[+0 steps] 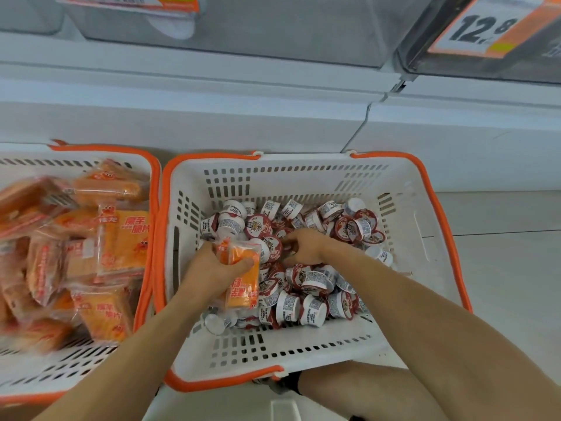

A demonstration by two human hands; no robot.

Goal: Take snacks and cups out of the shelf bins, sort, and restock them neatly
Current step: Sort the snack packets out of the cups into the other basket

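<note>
**Hands in the cup basket**

While the left hand (212, 270) is squeezing orange snack packets (243, 275) over the cup basket (303, 174), its fingers are curling round them and its thumb is pressing across the front. The packets are sticking out above and below the fist, on the left side of the basket.

The right hand (305, 246) is reaching into the middle of the cup basket, just beside the left hand. Its fingers are bending down among the little cups (312, 287). I cannot tell if they are holding one. Both bare arms are coming in from the near side of the basket.

The cup basket is white with orange rims, and many small red and white cups are lying in it in a messy heap. Touching its left side, a second basket (91, 153) is holding a pile of the same orange snack packets (121, 244).
</note>
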